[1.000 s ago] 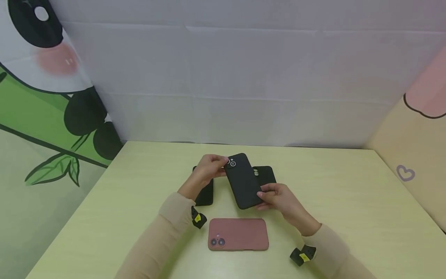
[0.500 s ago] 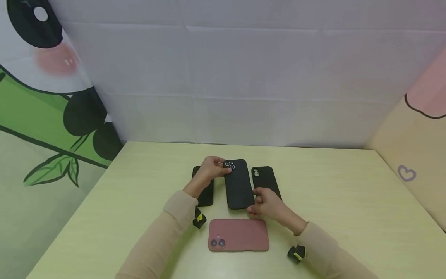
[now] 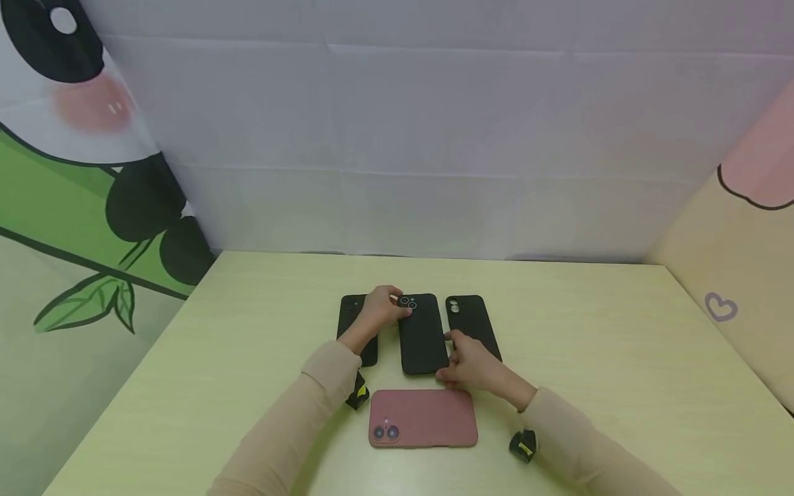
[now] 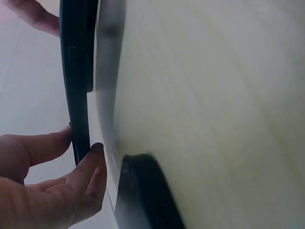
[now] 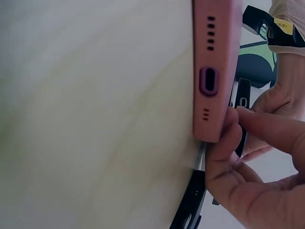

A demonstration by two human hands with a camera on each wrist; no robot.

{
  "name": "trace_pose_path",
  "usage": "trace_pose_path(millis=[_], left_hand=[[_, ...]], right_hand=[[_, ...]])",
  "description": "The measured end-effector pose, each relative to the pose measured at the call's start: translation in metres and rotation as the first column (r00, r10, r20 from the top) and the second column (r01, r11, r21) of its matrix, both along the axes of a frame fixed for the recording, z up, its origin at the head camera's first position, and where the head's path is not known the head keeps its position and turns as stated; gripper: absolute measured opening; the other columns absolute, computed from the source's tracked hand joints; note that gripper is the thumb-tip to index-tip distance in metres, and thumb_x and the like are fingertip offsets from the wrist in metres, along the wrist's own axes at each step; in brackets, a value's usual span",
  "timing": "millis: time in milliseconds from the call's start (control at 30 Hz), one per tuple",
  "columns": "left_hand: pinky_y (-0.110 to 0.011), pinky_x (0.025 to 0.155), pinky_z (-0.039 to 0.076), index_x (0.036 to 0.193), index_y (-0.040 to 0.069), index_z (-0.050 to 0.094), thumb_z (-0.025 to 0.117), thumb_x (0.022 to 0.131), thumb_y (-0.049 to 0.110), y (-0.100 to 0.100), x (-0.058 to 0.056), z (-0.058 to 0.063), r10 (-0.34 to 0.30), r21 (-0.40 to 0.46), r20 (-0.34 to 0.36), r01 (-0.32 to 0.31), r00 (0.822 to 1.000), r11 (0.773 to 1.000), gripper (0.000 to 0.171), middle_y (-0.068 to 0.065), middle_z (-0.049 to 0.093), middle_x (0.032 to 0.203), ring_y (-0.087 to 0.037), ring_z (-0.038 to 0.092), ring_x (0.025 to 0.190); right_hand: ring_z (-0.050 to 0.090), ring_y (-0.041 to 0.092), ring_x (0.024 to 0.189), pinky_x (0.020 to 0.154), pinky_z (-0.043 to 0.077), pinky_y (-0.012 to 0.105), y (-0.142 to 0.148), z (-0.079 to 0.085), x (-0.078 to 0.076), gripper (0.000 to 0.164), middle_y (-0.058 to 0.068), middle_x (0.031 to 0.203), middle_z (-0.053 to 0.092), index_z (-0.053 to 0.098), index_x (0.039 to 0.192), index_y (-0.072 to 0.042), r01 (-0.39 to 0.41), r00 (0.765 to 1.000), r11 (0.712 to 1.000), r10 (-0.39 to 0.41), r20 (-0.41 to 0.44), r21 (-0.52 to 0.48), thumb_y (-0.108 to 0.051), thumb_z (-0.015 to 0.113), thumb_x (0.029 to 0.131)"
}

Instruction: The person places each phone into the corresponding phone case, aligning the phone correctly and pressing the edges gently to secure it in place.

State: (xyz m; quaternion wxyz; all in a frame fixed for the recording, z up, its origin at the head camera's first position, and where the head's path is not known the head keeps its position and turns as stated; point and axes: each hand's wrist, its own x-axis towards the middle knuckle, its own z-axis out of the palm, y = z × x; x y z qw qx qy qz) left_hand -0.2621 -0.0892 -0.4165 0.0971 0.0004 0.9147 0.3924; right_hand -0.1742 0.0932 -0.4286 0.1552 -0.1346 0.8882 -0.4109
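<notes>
In the head view, a black phone [image 3: 424,341] with two ringed camera lenses lies lengthwise between my hands, back side up. My left hand [image 3: 380,311] pinches its far left corner by the cameras; the left wrist view has thumb and fingers on either side of the phone's edge [image 4: 78,71]. At the near right corner, my right hand [image 3: 474,365] holds it with curled fingers. Whether it lies fully flat on the table cannot be told. Another black phone [image 3: 350,310] is partly hidden beneath my left wrist. A third black phone [image 3: 473,320] lies just beyond my right hand.
A pink phone [image 3: 428,417] lies crosswise on the pale yellow table [image 3: 595,358], nearest the body and close to my right fingers. Behind the table rises a pale wall covering [image 3: 397,138], and printed panels stand at both sides.
The middle black phone has come down from a tilted, raised pose and straightened between the other two. Both hands lowered with it, the right one shifting leftward and nearer the body.
</notes>
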Motion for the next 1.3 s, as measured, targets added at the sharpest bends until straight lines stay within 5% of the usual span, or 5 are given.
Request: trace_pose_path(millis=[167,500,767,1300], left_hand=[[-0.035,0.076,0.05,0.122,0.001,0.054,0.068,0.082,0.017,0.001,-0.001,-0.003,-0.003,-0.06,-0.031,0.002,1.0,0.998,0.044,-0.017,0.06,0.114,-0.027,0.059,0.097],[-0.038,0.085,0.048,0.116,-0.003,0.058,0.068,0.082,0.016,0.003,0.002,-0.005,-0.037,-0.175,-0.135,0.013,0.99,0.984,0.04,-0.017,0.061,0.112,-0.028,0.057,0.101],[-0.036,0.082,0.05,0.109,-0.003,0.063,0.07,0.08,0.015,0.005,0.003,-0.005,-0.048,-0.227,-0.195,0.002,0.98,0.974,0.034,-0.015,0.064,0.107,-0.026,0.06,0.095],[-0.039,0.087,0.048,0.114,-0.002,0.061,0.068,0.082,0.016,0.009,0.009,-0.004,-0.045,-0.295,-0.146,0.0,0.988,0.956,0.038,-0.018,0.055,0.117,-0.029,0.055,0.105]], right_hand=[[0.05,0.008,0.044,0.045,0.035,0.02,-0.004,0.002,0.0,0.069,0.002,0.053,0.057,0.03,0.132,0.015,-0.042,0.997,0.994,0.048,-0.066,0.097,-0.007,0.069,0.079],[0.048,0.008,0.049,0.044,0.035,0.019,-0.008,0.003,-0.002,0.023,0.002,0.057,0.052,0.05,0.09,0.002,-0.108,0.98,0.978,0.135,-0.149,0.179,-0.008,0.069,0.08],[0.044,0.01,0.05,0.044,0.033,0.02,-0.01,0.005,-0.002,0.022,0.001,0.058,0.048,0.049,0.085,0.0,-0.146,0.973,0.967,0.179,-0.148,0.21,-0.01,0.068,0.081],[0.048,0.012,0.054,0.046,0.037,0.023,-0.018,0.004,-0.001,0.023,0.005,0.063,0.05,0.055,0.082,0.003,-0.148,0.959,0.939,0.213,-0.186,0.312,-0.01,0.073,0.076]])
